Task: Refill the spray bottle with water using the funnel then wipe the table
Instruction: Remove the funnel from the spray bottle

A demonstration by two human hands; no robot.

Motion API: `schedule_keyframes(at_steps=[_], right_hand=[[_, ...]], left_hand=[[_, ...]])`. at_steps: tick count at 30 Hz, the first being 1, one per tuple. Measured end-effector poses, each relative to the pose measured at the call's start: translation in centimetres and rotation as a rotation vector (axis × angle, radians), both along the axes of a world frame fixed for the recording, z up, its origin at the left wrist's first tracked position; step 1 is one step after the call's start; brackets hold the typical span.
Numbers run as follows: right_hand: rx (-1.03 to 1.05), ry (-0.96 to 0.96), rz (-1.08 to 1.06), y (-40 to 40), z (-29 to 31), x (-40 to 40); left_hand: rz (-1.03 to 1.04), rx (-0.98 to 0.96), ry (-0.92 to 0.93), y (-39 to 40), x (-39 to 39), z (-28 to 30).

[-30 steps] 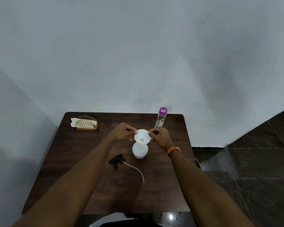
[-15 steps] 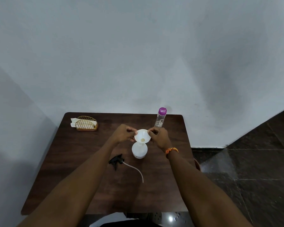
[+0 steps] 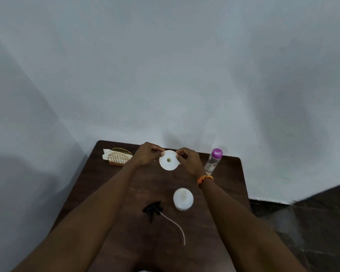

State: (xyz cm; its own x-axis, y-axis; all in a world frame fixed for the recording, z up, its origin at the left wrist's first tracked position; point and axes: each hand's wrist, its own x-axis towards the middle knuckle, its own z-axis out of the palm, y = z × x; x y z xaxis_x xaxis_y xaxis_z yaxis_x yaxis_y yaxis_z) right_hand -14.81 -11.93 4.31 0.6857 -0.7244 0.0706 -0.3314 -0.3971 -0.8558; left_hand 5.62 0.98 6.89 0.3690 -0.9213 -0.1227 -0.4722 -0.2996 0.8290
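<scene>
Both hands hold a white funnel up in the air above the far half of the dark wooden table. My left hand pinches its left rim and my right hand pinches its right rim. The white spray bottle stands open-topped on the table, nearer to me than the funnel and apart from it. Its black trigger head with a long white dip tube lies flat to the bottle's left. A clear water bottle with a purple cap stands at the far right.
A gold wire holder with white napkins sits at the far left corner. A pale wall rises right behind the table. Dark tiled floor lies to the right of the table's edge.
The funnel, which was right over the spray bottle's neck, is now lifted up and away from it. The camera view has swung, so the table appears further right and lower.
</scene>
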Motion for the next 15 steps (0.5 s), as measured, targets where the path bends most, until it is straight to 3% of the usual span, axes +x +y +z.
schedule_keyframes(at_steps=[10,15], right_hand=[[-0.023,0.172,0.107,-0.2,-4.3,11.7],[0.016,0.257,0.1,-0.2,-7.4,15.7]], left_hand=[[0.089,-0.017,-0.118,0.6,8.8,-5.2],[0.088,-0.014,-0.27,0.5,11.2,-7.9]])
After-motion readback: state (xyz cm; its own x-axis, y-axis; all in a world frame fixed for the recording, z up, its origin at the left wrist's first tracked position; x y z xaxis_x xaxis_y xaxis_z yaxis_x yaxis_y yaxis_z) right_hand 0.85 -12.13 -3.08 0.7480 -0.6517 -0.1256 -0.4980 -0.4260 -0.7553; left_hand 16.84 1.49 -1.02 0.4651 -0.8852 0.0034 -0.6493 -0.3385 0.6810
